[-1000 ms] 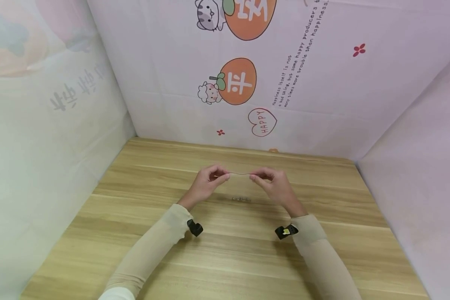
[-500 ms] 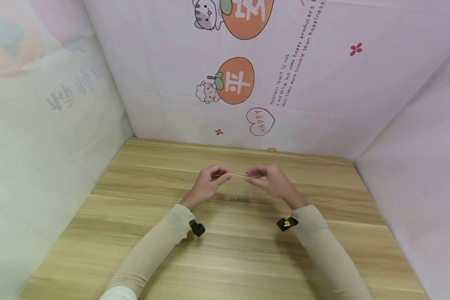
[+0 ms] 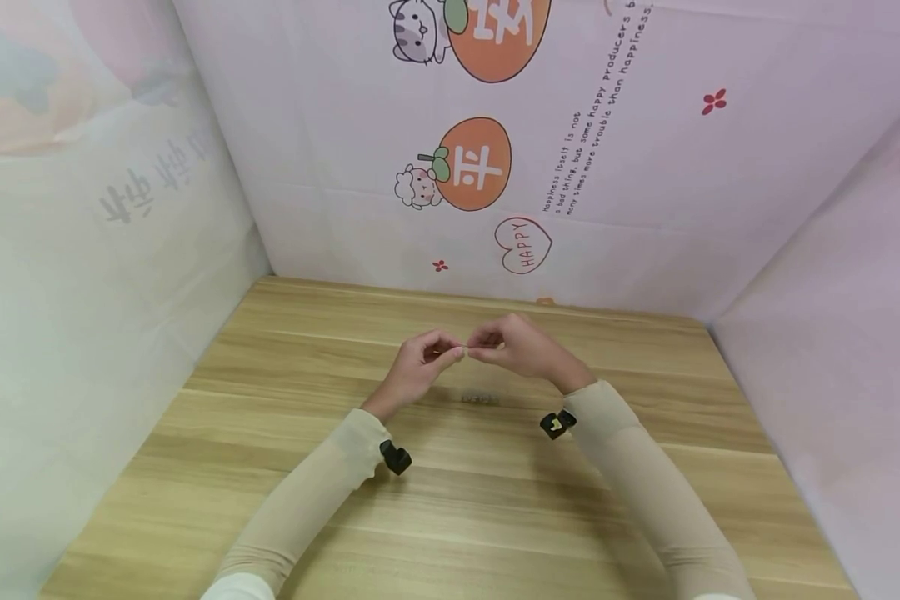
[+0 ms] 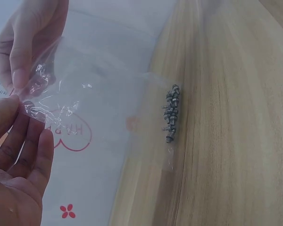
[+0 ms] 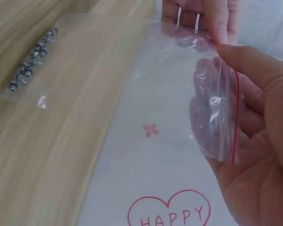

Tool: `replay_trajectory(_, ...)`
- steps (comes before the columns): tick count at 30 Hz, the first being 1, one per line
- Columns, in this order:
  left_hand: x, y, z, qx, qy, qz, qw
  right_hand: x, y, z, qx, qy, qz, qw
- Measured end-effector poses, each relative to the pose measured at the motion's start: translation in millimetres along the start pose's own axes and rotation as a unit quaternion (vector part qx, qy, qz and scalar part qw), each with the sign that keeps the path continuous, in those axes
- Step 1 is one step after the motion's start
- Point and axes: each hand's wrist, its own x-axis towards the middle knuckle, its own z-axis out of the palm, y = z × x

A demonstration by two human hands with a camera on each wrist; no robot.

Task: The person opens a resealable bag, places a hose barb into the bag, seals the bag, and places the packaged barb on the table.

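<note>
A clear zip-lock bag (image 5: 170, 89) with a red line along its mouth hangs between both hands. Small metal screws (image 4: 171, 113) lie bunched along its lower edge. My left hand (image 3: 414, 368) pinches one top corner between thumb and fingers. Right up against it, the right hand (image 3: 521, 348) pinches the same edge, thumb tip at the left fingertips. In the right wrist view, several fingers show through the plastic behind the red seal strip (image 5: 237, 113). From the head view the bag is nearly invisible apart from the row of screws.
Below the hands spreads a wood-grain table (image 3: 457, 517). Its back edge meets a white printed cloth wall (image 3: 345, 208), with more cloth on the left and right. A black wrist camera (image 3: 396, 457) sits on the left sleeve, another black camera (image 3: 557, 423) on the right.
The right hand has slid left along the bag's top edge until its fingertips meet the left hand's, closing the gap between them. My left hand has barely moved.
</note>
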Motion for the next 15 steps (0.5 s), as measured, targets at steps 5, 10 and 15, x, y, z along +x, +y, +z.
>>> replay_trajectory(5,0.1,0.1,0.7,-0.001,-0.001,0.002,1.0,4.5,-4.1,-2.9,-0.016,-0.015,-0.008,1.0)
replay_trajectory(10,-0.1,0.6,0.7,0.003,0.003,0.001,1.0,7.9,-6.0,-4.4,-0.021,-0.027,-0.006,0.999)
replay_trajectory(15,0.5,0.7,0.8,0.006,0.002,0.001,1.0,8.9,-6.7,-4.9,-0.022,-0.028,0.0,0.999)
